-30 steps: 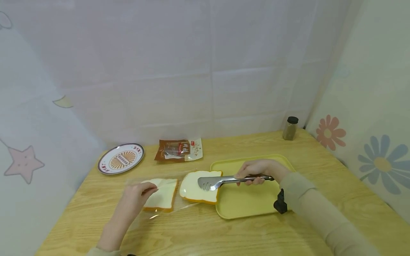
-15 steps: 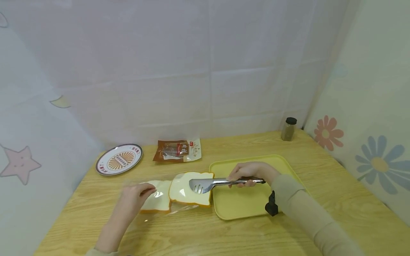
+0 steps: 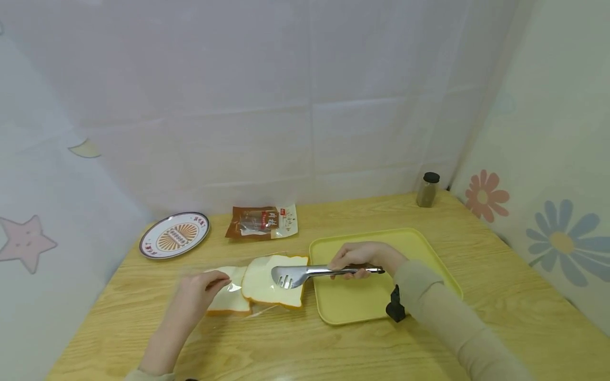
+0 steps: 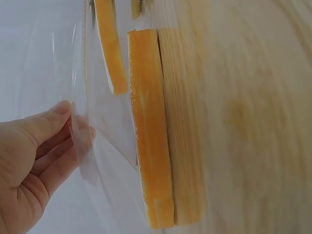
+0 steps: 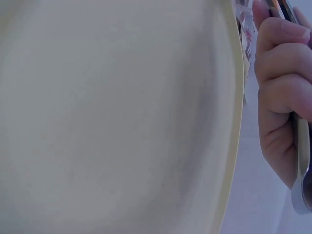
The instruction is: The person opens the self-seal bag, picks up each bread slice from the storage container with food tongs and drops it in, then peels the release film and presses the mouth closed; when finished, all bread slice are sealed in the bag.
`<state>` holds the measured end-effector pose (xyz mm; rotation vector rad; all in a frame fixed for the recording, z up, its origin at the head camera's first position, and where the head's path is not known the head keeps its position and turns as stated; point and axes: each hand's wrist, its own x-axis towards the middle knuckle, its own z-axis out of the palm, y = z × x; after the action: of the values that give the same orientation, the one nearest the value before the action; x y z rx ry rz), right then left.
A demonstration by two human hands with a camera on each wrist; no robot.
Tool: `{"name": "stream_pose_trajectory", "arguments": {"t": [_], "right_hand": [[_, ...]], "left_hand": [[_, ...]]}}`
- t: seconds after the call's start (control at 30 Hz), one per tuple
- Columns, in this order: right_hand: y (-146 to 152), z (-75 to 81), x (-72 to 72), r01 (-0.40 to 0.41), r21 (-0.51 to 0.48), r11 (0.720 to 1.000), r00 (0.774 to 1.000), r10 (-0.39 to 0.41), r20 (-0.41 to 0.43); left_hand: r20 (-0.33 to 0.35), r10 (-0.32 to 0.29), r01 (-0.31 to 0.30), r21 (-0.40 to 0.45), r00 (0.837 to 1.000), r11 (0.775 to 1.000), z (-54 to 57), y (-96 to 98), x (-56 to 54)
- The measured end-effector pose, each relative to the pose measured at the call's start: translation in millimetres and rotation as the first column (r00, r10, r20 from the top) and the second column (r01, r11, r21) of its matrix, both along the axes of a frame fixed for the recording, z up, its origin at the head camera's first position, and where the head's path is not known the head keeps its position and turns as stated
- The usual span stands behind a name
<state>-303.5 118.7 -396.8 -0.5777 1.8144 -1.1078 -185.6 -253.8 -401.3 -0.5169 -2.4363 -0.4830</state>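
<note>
My right hand (image 3: 364, 258) grips the handle of metal tongs (image 3: 305, 272), whose slotted end holds a slice of bread (image 3: 262, 280). That slice overlaps the right part of a second bread slice (image 3: 229, 301) lying on the left, inside a clear plastic bag (image 4: 73, 87). In the left wrist view the tongs' slice sits higher than the thick orange crust (image 4: 151, 131) of the lower slice. My left hand (image 3: 197, 291) pinches the edge of the bag between thumb and fingers, holding the film up off the bread.
A yellow tray (image 3: 352, 307) lies under my right forearm and hand. Behind the bread are a round printed plate (image 3: 175, 235) on the left and a brown snack packet (image 3: 262, 222). A small jar with a black lid (image 3: 428, 190) stands at the back right.
The right hand and tongs have moved left, taking their slice off the tray's edge and over the other slice. The left hand keeps its pinch on the bag.
</note>
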Motion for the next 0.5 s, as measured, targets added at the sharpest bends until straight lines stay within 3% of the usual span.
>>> {"name": "stream_pose_trajectory", "arguments": {"t": [0.17,0.5], "right_hand": [[-11,1.1,1.6,0.0,-0.01,1.0,1.0,0.0,-0.021],[-27,3.1,5.3,-0.003,0.0,1.0,1.0,0.003,-0.029]], "left_hand": [[-0.027,-0.011,0.011,0.003,1.0,1.0,0.2,1.0,1.0],[0.009,0.0,0.0,0.024,1.0,1.0,3.9,4.4,3.1]]}}
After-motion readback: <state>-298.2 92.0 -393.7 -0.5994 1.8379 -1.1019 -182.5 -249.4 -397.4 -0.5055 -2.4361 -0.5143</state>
